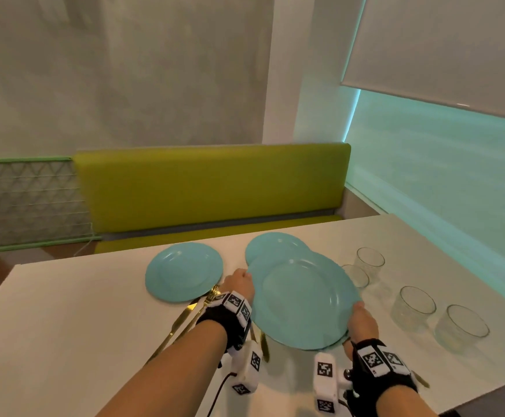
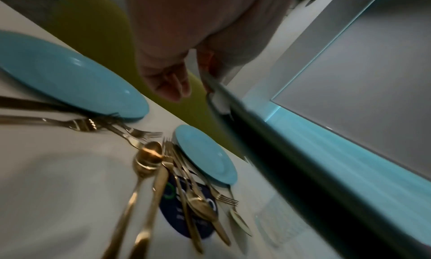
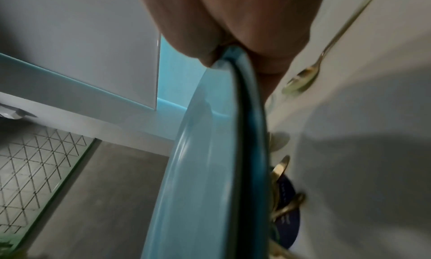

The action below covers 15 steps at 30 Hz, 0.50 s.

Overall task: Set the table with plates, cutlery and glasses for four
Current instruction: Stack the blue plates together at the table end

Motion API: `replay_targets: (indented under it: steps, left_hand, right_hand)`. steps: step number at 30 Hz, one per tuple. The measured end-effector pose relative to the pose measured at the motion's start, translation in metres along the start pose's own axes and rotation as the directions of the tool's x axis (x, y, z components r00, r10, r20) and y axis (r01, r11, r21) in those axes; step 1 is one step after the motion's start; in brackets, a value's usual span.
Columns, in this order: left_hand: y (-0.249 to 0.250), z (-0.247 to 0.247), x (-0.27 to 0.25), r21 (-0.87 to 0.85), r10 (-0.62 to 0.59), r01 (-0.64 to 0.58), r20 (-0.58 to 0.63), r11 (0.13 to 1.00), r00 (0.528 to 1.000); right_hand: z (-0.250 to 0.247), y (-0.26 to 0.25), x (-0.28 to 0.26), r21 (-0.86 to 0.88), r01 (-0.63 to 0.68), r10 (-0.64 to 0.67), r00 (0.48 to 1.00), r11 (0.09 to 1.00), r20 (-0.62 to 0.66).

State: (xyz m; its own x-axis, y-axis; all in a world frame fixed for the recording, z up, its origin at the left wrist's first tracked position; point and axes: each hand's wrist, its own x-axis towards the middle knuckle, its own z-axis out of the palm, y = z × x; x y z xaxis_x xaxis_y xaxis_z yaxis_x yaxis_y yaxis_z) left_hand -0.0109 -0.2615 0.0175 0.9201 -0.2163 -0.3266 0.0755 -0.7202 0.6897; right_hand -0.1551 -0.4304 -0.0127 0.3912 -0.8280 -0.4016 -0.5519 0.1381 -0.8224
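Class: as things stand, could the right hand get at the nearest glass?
Probably not yet. The right hand grips the held plates together with the left hand. The path to the nearest glass over the table looks free.

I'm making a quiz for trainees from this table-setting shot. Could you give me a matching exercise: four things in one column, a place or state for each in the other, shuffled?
Things:
1. held plates
2. left plate
3. gold cutlery
4. glasses

Places or states:
A. heaped on the table under the left wrist
B. standing empty to the right
C. lying alone on the table at far left
D. gripped by the rim by left hand and right hand

Pairs: 1-D, 2-C, 3-A, 4-B
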Motion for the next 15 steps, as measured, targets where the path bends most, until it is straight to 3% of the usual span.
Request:
replay_targets:
  steps: [8, 12, 15]
  left_hand:
    - [-0.034, -0.054, 0.047, 0.026, 0.035, -0.035, 0.008, 0.999, 0.999]
    - [-0.056, -0.077, 0.079, -0.064, -0.005, 0.01, 0.078, 0.998, 0.997]
    - [-0.077, -0.092, 0.102, -0.087, -0.073, 0.082, 0.103, 0.993, 0.992]
  right_hand:
    - [0.078, -0.049, -0.021, 0.219, -0.036, 0.033, 0.999, 0.975, 0.019]
    - [0.109, -0.068, -0.019, 0.161, 0.013, -0.024, 0.997, 0.987, 0.069]
    - [0.132, -0.072, -0.013, 0.118, 0.038, -0.042, 0.999, 0.992, 0.031]
